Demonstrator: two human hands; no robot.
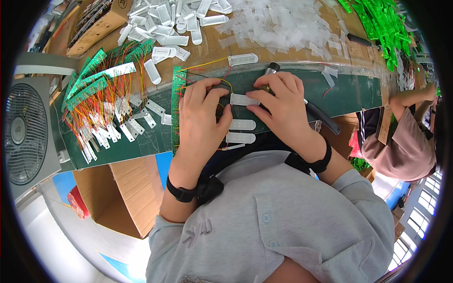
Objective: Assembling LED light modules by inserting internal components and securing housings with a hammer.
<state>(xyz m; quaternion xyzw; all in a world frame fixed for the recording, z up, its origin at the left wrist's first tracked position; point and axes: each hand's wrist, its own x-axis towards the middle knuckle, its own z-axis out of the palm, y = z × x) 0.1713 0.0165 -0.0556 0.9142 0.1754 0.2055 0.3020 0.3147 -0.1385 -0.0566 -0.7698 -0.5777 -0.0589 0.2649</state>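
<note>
Between my hands lies a small white plastic casing (241,100). My right hand (285,99) is closed on its right end, index finger and thumb at opposite sides. My left hand (200,113) is beside the left end, thumb and index finger apart, with nothing visible between them. A yellow wire runs past its fingertips. Under its fingers stands a long green circuit board strip (178,101) with wires along it. One wired white casing (243,59) lies beyond my hands; further white casings (241,124) lie nearer me, showing rows of small dots.
Left are green boards with wires (113,71) and a grey fan (20,132). White casings (165,23) and translucent strips (278,26) pile up at the back, green parts (377,28) far right. A black-handled tool (323,115) lies by my right hand. Another person (401,137) sits right.
</note>
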